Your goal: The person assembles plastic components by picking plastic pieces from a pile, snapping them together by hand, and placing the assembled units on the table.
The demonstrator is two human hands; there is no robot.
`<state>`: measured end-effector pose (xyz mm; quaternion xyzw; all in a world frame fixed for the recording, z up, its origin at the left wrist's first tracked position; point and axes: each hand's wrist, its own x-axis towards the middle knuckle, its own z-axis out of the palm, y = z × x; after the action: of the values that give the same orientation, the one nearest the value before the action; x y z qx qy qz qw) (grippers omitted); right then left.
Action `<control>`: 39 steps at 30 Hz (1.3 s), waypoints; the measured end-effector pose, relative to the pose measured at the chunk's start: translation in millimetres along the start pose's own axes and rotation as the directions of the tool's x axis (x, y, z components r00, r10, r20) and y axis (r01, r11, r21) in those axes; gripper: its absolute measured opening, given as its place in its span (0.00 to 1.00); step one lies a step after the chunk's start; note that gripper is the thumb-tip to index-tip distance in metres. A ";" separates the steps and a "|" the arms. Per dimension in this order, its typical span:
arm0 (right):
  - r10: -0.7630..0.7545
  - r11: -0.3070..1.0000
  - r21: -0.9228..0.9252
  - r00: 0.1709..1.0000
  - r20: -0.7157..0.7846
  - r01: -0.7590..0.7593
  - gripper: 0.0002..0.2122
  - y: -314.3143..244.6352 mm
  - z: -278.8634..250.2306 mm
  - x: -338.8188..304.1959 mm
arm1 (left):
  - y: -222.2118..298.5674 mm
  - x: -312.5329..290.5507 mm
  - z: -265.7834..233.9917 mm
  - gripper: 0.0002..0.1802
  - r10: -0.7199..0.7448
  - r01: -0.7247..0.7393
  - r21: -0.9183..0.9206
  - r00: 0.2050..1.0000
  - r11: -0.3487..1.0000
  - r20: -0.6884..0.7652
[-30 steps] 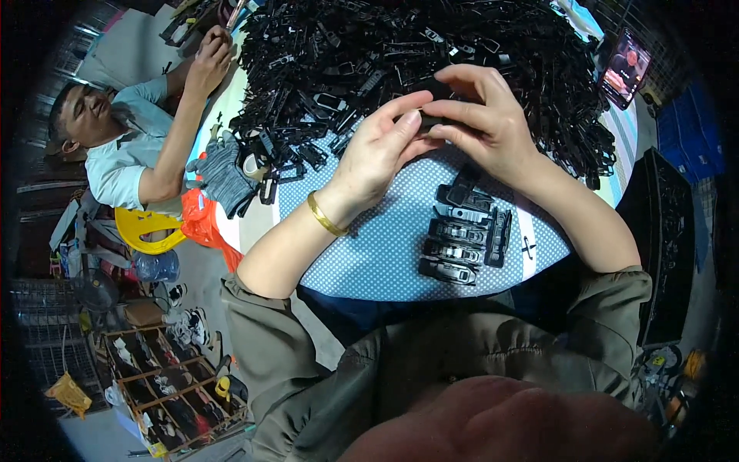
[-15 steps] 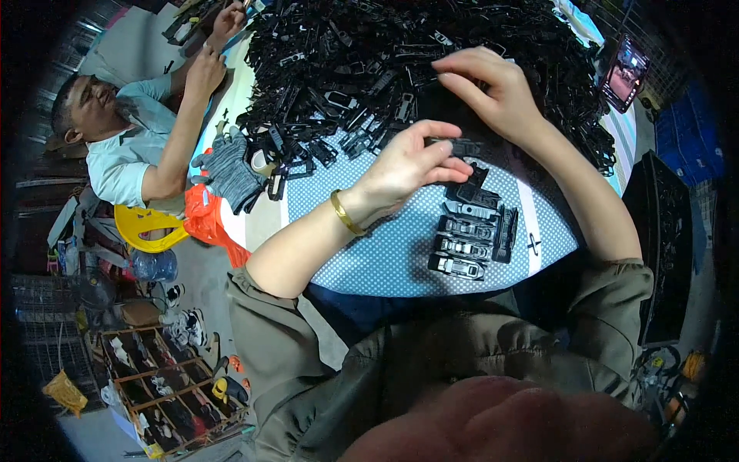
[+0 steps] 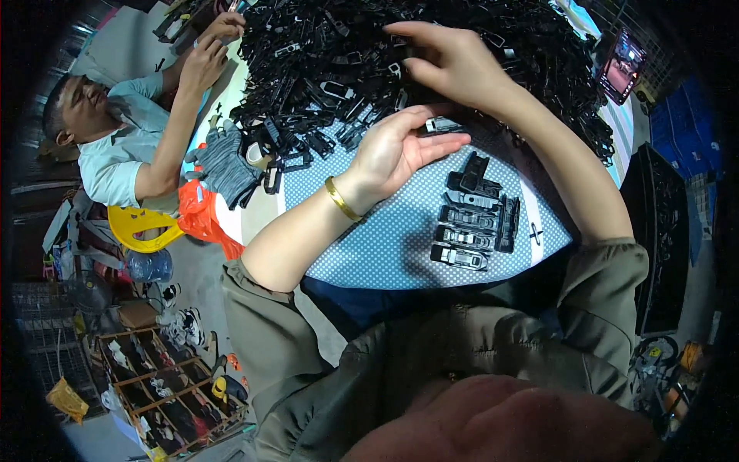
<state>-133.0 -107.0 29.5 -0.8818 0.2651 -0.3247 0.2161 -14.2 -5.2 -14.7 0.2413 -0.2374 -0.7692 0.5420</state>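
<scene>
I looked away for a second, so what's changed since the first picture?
The right hand parted from the left hand and moved forward and left over the black pile, fingers open. The left hand turned its palm up; I can't tell if it grips the dark part beside it. The lined-up pieces and grey glove stayed put.

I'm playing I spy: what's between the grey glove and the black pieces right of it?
In the head view, a pale ring, perhaps tape, lies between the grey glove and the black pieces.
</scene>
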 end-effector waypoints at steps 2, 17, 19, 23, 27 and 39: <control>0.077 0.933 0.356 0.996 -0.045 -0.056 0.17 5.4 -9.4 -16.3 | 2.0 -2.4 3.2 0.14 0.028 -0.028 0.011 0.999 1.000 -0.036; -0.048 0.975 0.218 0.998 0.033 0.040 0.13 1.8 -27.6 -65.4 | -2.9 -5.0 7.9 0.20 0.181 -0.153 0.241 0.979 0.958 -0.096; -0.063 0.975 0.214 0.998 0.028 0.056 0.13 1.8 -26.8 -66.2 | -3.5 -3.5 6.7 0.21 0.173 -0.147 0.236 0.981 0.960 -0.092; -0.199 0.970 0.130 0.979 -0.050 0.204 0.13 -2.2 -19.5 -67.8 | -4.2 -1.3 4.0 0.23 0.198 -0.153 0.361 0.976 0.920 -0.091; -0.297 0.950 0.064 0.947 -0.124 0.306 0.13 -2.0 -13.4 -66.5 | -3.8 -0.8 0.9 0.24 0.213 -0.169 0.363 0.973 0.916 -0.085; 0.090 0.939 0.339 0.991 -0.098 -0.052 0.17 3.6 -33.7 -63.2 | 8.1 -5.1 15.9 0.22 0.292 -0.180 0.532 0.947 0.827 -0.133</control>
<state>-198.3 -78.4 22.0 -0.8024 0.2492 -0.4060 0.3595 -16.8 -1.2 3.2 0.4245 -0.4036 -0.5751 0.5712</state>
